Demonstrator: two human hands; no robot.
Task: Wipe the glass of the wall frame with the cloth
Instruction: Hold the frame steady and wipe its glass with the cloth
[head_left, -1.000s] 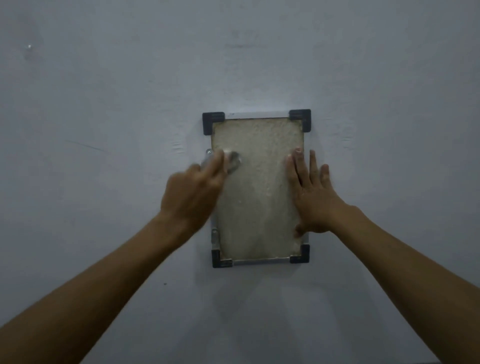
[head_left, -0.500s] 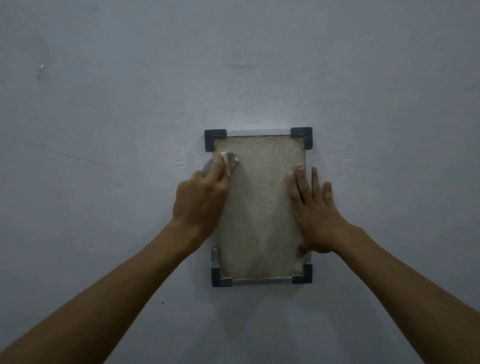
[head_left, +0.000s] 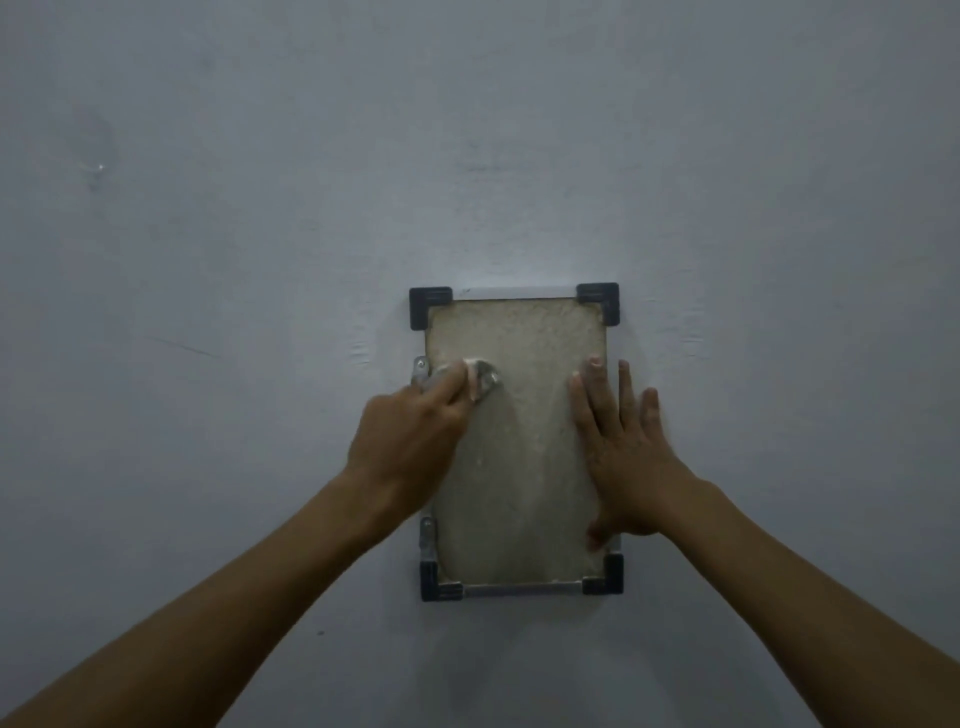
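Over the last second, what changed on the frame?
The whole view slid down the picture, so the head camera tilted up. Relative to the frame, the left hand with the cloth hardly shifted, staying at the glass's upper left edge. The right hand stays flat on the right side. Nothing was released.

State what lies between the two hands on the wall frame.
Only bare, speckled glass lies between the left hand and right hand, in the head view.
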